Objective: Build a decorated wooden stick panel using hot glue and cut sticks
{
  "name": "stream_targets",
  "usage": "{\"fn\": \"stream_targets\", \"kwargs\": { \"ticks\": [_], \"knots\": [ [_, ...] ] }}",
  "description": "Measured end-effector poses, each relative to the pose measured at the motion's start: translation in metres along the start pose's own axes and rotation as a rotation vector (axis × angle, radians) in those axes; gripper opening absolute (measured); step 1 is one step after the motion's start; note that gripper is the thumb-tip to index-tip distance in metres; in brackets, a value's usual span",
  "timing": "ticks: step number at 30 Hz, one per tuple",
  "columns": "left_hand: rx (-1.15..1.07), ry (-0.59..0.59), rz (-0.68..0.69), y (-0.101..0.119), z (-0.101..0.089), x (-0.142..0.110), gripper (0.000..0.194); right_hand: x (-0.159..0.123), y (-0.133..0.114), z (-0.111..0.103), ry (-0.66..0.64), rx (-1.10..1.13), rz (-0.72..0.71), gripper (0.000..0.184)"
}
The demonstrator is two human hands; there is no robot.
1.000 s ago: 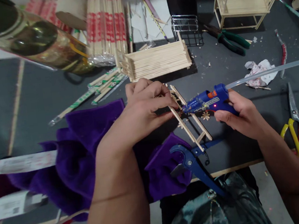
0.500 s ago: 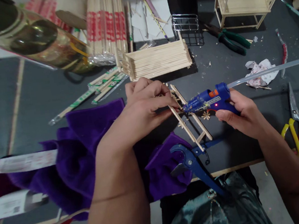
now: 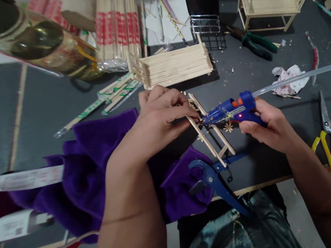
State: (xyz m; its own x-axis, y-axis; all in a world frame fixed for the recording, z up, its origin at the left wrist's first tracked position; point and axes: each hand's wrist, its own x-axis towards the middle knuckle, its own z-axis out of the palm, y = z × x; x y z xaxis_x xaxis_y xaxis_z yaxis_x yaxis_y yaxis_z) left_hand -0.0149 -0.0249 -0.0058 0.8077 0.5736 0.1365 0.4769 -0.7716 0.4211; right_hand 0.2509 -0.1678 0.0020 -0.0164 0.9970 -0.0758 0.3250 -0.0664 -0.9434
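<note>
My right hand (image 3: 270, 127) grips a blue hot glue gun (image 3: 233, 111), whose red light is lit and a clear glue stick (image 3: 295, 78) runs out of its back. The gun's nozzle points left, at or very close to a small frame of wooden sticks (image 3: 223, 140). My left hand (image 3: 164, 116) has its fingers pinched together at the frame's upper left side; what lies between the fingertips is mostly hidden. A small star-shaped stick piece (image 3: 228, 127) lies beside the frame under the gun. Blue cutters (image 3: 211, 180) rest below the frame on a purple cloth (image 3: 177, 195).
Behind my hands lies a stick-built bench piece (image 3: 176, 64), with a finished-looking stick seat (image 3: 274, 0) at the back right. Pliers (image 3: 253, 42), crumpled paper (image 3: 289, 78) and scissors (image 3: 330, 136) lie on the right. Bundled chopsticks (image 3: 117, 29) and a large bottle (image 3: 43, 38) stand back left.
The glue gun and my right hand have shifted very slightly to the right. My left hand and the stick frame stay almost exactly where they were.
</note>
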Motion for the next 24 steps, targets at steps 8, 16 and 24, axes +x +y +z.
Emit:
{"fn": "stream_targets", "kwargs": {
  "ticks": [8, 16, 24],
  "knots": [
    [0.039, -0.043, -0.041, 0.005, -0.004, 0.001, 0.028, 0.003, 0.000, 0.002, 0.001, 0.005, -0.029, 0.029],
    [0.017, -0.024, -0.045, 0.006, -0.004, 0.002, 0.034, 0.000, 0.001, 0.002, -0.004, 0.036, 0.001, 0.037],
    [0.017, -0.074, -0.047, 0.013, -0.013, 0.003, 0.034, 0.000, 0.001, 0.002, -0.005, 0.041, -0.002, 0.042]
  ]
}}
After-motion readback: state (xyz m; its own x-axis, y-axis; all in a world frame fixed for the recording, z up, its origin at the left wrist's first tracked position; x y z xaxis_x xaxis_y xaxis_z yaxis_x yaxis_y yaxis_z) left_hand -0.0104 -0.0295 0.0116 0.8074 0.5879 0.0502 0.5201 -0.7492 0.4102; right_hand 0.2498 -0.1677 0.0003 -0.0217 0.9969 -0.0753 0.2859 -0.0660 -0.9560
